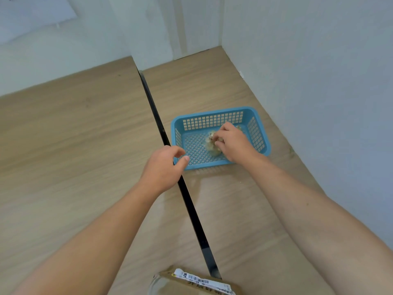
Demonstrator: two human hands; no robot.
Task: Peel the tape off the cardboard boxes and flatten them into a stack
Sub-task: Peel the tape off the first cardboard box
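Observation:
A blue plastic basket [258, 116] sits on the right-hand table. Inside it lies a crumpled wad of clear tape [210, 143]. My right hand [232, 143] reaches into the basket and its fingertips pinch the wad. My left hand [164, 167] hovers at the basket's near left corner, fingers loosely curled and apart, holding nothing. A cardboard box [180, 284] with a white shipping label [202, 281] shows at the bottom edge, partly cut off by the frame.
Two wood-grain tables [63, 145] meet at a dark gap [191, 207] running from the back to the near edge. White walls [319, 81] close in behind and on the right, near the basket.

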